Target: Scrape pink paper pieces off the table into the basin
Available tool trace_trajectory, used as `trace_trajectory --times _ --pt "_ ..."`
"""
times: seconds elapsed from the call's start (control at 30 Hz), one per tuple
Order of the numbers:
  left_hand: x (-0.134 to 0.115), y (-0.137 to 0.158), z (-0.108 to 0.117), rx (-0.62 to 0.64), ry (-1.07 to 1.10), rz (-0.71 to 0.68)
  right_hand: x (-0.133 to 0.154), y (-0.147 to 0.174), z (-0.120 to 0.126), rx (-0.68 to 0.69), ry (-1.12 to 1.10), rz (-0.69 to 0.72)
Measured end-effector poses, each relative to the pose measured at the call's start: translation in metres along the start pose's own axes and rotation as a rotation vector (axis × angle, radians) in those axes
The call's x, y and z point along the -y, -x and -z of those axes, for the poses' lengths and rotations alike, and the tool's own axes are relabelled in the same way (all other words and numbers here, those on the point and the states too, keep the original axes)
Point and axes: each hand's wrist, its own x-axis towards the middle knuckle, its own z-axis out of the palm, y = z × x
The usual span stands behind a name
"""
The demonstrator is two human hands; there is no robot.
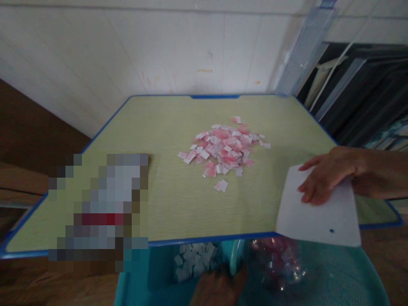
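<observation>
Resting across a white sheet (293,212), the right hand (325,178) has its fingers bent over the upper part; I can't tell whether they pinch it or only press. The sheet's lower edge juts past the near blue border of the green tabletop (168,208), over a teal tub (371,276). The heap of pink-and-white pieces (226,146) sits around the middle of the tabletop, well apart from the sheet, with plain green surface on all sides, so the hand has room to slide leftward. The far border stands against the white wall (159,51). Below the near border, the left hand (219,287) is at a curved teal rim (235,257), between white pieces (196,261) and a shiny clear bag (277,259); it's too dim to tell whether it grips. Space is tighter there.
</observation>
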Motion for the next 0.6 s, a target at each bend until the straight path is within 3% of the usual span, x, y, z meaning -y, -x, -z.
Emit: trace_trajectory --times 0.1,0.27,0.43,0.6 --pt "0.000 -0.001 0.001 0.002 -0.007 0.002 0.007 0.007 0.014 0.060 -0.025 -0.058" --pt "0.001 -0.001 0.000 0.032 -0.028 0.017 -0.016 0.018 0.035 -0.207 0.107 -0.274" --pt "0.002 0.000 -0.001 0.027 -0.050 0.018 -0.047 0.014 0.031 -0.130 -0.152 -0.495" --pt "0.001 -0.001 0.007 0.090 -0.007 0.037 -0.037 -0.006 0.016 0.003 -0.218 -0.381"
